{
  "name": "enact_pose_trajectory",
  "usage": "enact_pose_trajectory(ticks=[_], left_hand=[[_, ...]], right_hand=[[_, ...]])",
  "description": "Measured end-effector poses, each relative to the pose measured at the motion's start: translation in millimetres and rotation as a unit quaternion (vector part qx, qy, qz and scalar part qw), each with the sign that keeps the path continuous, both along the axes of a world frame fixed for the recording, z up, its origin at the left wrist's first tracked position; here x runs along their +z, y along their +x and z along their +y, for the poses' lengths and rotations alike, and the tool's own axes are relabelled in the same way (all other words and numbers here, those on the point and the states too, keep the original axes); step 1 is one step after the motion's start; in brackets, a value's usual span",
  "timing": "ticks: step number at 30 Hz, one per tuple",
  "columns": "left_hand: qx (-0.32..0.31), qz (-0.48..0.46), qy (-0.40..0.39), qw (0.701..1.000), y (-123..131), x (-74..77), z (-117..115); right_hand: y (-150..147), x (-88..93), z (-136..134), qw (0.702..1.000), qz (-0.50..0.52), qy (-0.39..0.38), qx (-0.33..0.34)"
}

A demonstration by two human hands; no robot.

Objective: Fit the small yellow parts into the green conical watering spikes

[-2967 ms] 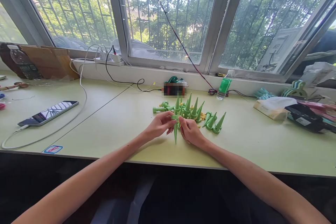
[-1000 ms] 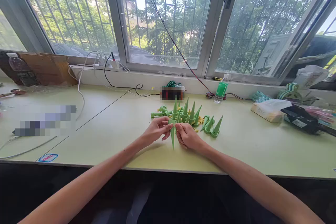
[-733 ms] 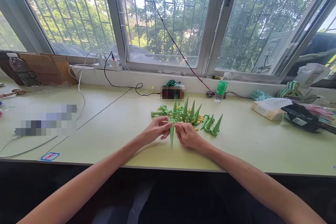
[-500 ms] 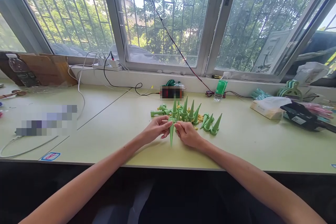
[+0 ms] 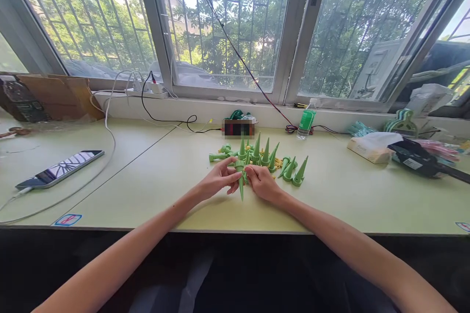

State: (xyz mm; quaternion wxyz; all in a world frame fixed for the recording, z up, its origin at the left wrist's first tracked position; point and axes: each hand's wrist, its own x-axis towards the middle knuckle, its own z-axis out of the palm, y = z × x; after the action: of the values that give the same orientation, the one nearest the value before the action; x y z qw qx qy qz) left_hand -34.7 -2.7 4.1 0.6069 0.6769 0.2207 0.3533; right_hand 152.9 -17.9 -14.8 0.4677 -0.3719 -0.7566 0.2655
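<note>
My left hand [image 5: 222, 178] grips a green plastic watering spike [image 5: 241, 190], its point aimed down toward the table. Right beside the spike, the fingers of my right hand [image 5: 262, 182] are pinched together; whatever is between them is hidden. Just beyond my hands stand several more green spikes [image 5: 266, 152], points up. Others lie on their sides, such as the green spike [image 5: 218, 157] at the left of the cluster. Small yellow pieces [image 5: 279, 162] are scattered among them.
A phone [image 5: 60, 168] on a white cable lies at left. Toward the windows are a power strip [image 5: 147, 92], a dark pixelated item [image 5: 238, 128] and a green-labelled bottle [image 5: 306, 120]. A tissue box [image 5: 369, 149] and black device [image 5: 418, 159] lie at right.
My hands stay together around the same spike, which has shifted very slightly. The whole view has moved a little, and the phone at left now shows unblurred.
</note>
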Motion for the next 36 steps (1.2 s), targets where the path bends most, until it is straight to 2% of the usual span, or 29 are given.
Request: enact_pose_trajectory(ticks=[3,6,11,15,22,28,36], left_hand=[[0.002,0.006,0.017,1.000,0.6,1.3,-2.0],[0.021,0.010,0.045,0.999,2.4,2.4,-4.4],[0.068,0.027,0.101,0.992,5.3,-0.3,-5.0],[0.073,0.031,0.114,0.990,5.9,0.0,-4.8],[0.050,0.010,0.076,0.996,5.1,5.3,-5.4],[0.036,0.008,0.035,0.999,2.1,2.8,-3.8],[0.021,-0.012,-0.082,0.996,1.0,4.0,-2.2]], right_hand=[[-0.2,-1.0,0.1,1.000,0.015,-0.019,0.000],[-1.7,-1.4,-1.7,0.993,0.062,-0.094,0.026],[-4.4,1.2,-5.5,0.950,0.164,-0.234,0.131],[-5.7,2.5,-5.8,0.932,0.199,-0.256,0.163],[-5.8,1.2,-2.9,0.950,0.158,-0.233,0.135],[-3.2,1.0,-3.7,0.980,0.073,-0.160,0.092],[1.9,2.5,-0.3,0.999,-0.041,0.014,0.033]])
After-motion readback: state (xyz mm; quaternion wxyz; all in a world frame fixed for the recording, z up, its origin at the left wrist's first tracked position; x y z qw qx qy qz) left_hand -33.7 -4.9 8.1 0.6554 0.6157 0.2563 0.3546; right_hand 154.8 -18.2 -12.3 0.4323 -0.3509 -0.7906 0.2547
